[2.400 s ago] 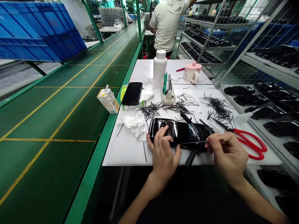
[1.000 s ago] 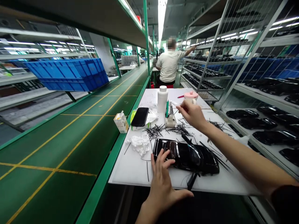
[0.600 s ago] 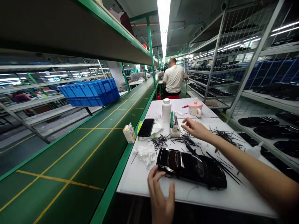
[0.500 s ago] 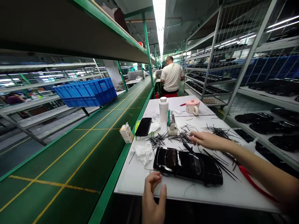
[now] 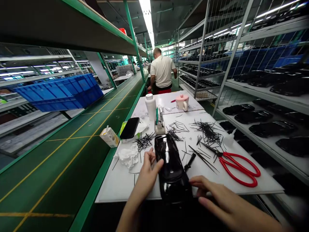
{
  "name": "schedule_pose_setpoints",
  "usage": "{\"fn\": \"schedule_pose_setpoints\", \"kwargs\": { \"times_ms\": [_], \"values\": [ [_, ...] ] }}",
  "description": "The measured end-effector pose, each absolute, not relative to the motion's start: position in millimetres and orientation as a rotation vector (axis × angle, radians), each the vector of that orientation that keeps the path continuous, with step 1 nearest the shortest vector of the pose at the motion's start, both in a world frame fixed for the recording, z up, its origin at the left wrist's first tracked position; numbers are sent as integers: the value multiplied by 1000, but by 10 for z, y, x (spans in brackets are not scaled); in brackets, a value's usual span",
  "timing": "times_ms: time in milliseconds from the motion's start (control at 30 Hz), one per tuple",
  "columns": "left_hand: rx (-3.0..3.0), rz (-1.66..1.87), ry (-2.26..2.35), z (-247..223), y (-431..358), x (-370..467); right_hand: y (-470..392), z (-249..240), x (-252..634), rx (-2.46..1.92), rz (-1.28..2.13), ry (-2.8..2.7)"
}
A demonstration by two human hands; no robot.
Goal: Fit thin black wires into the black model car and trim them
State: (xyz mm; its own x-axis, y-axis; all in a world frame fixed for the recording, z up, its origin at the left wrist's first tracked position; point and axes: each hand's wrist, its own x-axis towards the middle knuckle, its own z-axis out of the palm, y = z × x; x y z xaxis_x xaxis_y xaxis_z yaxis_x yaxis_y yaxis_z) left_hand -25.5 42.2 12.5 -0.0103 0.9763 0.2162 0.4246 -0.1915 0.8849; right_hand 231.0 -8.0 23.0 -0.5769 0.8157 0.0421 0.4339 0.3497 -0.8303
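A glossy black model car (image 5: 169, 161) lies lengthwise in front of me, its near end reaching over the table's front edge. My left hand (image 5: 147, 172) grips its left side, the thumb resting on the upper edge. At the right side near the close end is my right hand (image 5: 212, 195); its fingertips touch the body, while the thumb stands apart. Just right of the car lies a short black stick-like piece (image 5: 190, 162). Red-handled scissors (image 5: 238, 167) lie farther right, blades pointing left. Thin black strips (image 5: 208, 131) are scattered in piles beyond the car.
On the white table (image 5: 120, 190) are crumpled tissue (image 5: 128, 156), a phone (image 5: 130, 128), a white bottle (image 5: 151, 107) and a lidded pink cup (image 5: 182, 102). A small carton (image 5: 109, 137) stands by the green conveyor (image 5: 72, 154). Racks of black car bodies (image 5: 272, 129) line the right. A person (image 5: 163, 72) sits ahead.
The model car has turned from crosswise to lengthwise and come nearer. My left hand has moved onto its side. My right hand has come back from the strips to the car, and the view has shifted.
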Motion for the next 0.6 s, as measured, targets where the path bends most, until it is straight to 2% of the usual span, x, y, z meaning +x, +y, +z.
{"fn": "schedule_pose_setpoints", "kwargs": {
  "times_ms": [133,233,267,300,400,433,467,600],
  "values": [
    [1709,1133,1529,270,703,-310,-143,312,2001,-960,1337,-2116],
    [1805,1040,1633,329,492,-310,19,372,2045,-811,1616,-2048],
    [1940,960,1714,313,358,-305,101,364,2115,-866,1592,-2026],
    [2061,910,1773,275,210,-299,190,335,2198,-1002,1472,-2025],
    [2173,845,1912,60,-196,-264,460,134,2419,-1566,555,-2039],
    [2109,884,1989,-18,-290,-246,536,52,2461,-1651,386,-2029],
    [2060,946,2033,-83,-356,-226,601,-23,2486,-1707,286,-2033],
    [1952,1247,2010,-148,-407,-175,741,-106,2489,-1708,248,-2035]
  ]
}}
